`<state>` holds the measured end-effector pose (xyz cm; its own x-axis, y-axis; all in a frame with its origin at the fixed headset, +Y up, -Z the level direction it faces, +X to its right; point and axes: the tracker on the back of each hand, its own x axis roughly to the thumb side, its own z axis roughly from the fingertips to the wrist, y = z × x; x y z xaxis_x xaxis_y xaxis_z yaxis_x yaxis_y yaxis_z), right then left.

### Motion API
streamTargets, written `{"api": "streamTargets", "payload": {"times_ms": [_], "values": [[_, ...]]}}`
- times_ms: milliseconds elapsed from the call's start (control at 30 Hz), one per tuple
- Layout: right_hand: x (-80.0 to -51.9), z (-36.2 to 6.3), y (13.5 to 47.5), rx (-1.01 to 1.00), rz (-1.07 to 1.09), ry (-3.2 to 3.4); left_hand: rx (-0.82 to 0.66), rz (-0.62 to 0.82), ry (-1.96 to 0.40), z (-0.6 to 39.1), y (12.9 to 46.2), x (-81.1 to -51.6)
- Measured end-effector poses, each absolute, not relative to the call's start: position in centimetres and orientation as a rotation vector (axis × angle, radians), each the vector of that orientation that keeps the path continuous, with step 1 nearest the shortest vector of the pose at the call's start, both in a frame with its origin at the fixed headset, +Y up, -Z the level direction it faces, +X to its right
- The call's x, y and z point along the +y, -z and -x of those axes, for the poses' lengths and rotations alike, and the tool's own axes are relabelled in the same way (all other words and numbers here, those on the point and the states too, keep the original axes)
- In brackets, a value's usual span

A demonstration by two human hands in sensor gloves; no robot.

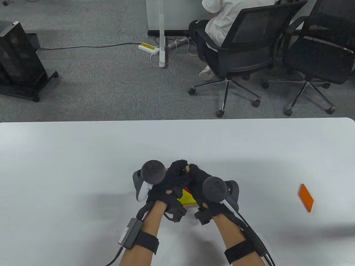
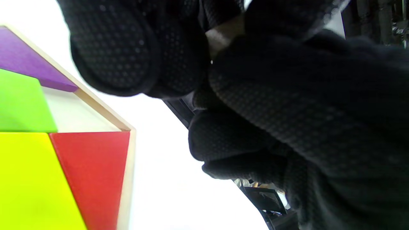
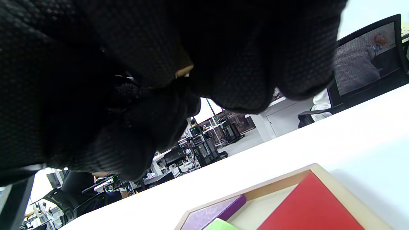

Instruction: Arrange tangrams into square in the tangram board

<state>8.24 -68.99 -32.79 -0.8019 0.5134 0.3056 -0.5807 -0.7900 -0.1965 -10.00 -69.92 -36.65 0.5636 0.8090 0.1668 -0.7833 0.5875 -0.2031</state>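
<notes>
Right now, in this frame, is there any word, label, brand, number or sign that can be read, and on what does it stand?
None can be read.
White label on the small grey box strapped to the left forearm: print too small to read.
Yellow and white power strip on the floor: no legible marking.
Coloured tangram pieces and wooden tangram board: no text.

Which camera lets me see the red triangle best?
The left wrist view: the red triangle lies flat in the wooden board, with most of it visible beside the yellow piece. The right wrist view shows part of it, cut off at the bottom edge. In the table view, the hands hide nearly all of it.
</notes>
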Motion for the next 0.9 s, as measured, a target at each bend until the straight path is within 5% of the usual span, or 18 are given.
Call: {"api": "streamTargets", "payload": {"times_ms": [233,567,900], "values": [[-68.6,-8.9,32.8,-0.386,-0.320,-2.522,-0.278,0.154,-0.853,10.6,36.7,-69.4],[-68.2,-10.0,33.1,-0.304,-0.344,-2.532,-0.435,-0.115,-0.570,10.4,35.9,-67.0],[-68.1,-10.0,33.3,-0.205,-0.396,-2.534,-0.579,-0.173,-0.449,9.6,35.8,-67.0]]}}
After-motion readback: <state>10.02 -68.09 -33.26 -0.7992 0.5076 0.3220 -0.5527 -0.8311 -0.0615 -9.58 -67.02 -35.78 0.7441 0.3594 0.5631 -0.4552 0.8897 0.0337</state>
